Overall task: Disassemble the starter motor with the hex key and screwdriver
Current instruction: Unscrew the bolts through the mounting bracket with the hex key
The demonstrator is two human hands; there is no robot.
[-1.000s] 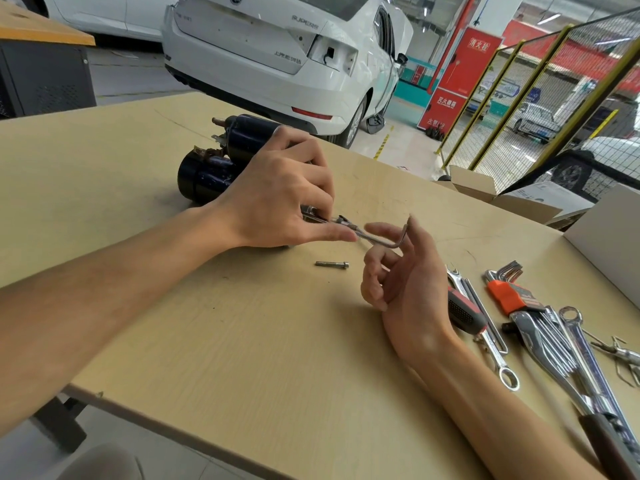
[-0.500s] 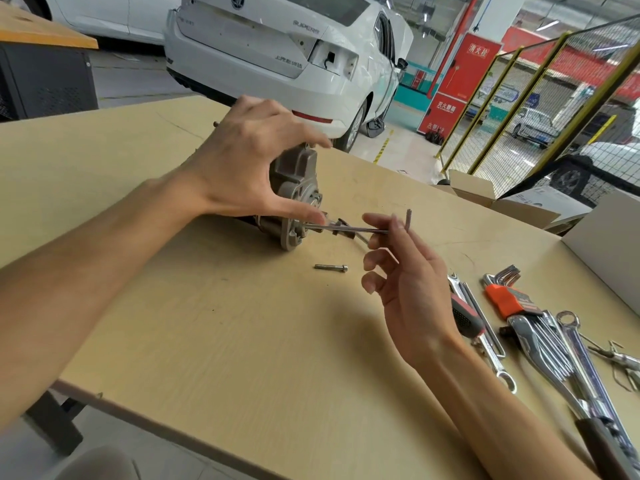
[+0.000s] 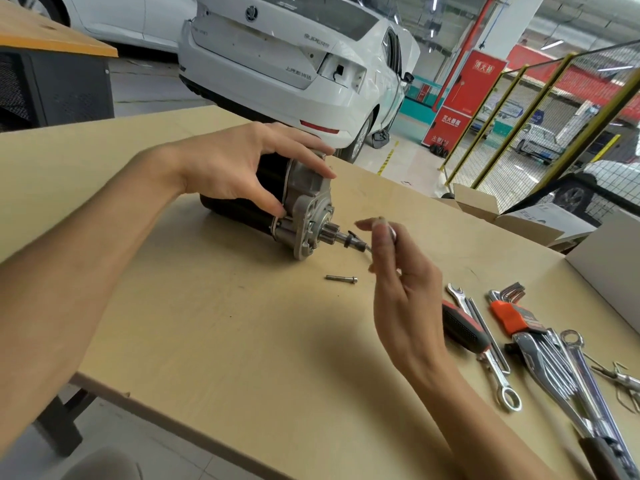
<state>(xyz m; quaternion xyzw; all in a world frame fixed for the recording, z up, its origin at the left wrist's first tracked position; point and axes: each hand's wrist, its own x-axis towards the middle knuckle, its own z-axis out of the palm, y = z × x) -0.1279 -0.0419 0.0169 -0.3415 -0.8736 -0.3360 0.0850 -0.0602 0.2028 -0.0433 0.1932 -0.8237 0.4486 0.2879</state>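
Lying on the bench (image 3: 242,341), starter motor (image 3: 298,209): long axis left-right, shaft toward the right hand (image 3: 398,289). Left hand (image 3: 242,168) grips the housing. Right hand, blurred, pinches a hex key (image 3: 391,233) just beside the shaft. Loose bolt (image 3: 341,278) nearby. Cardboard box (image 3: 512,216): contents hidden.

The left hand (image 3: 242,168) reaches in from the left, thumb and fingers curled round the starter motor (image 3: 298,206). The right hand (image 3: 398,282) is raised, blurred, its fingertips pinching a thin metal tool
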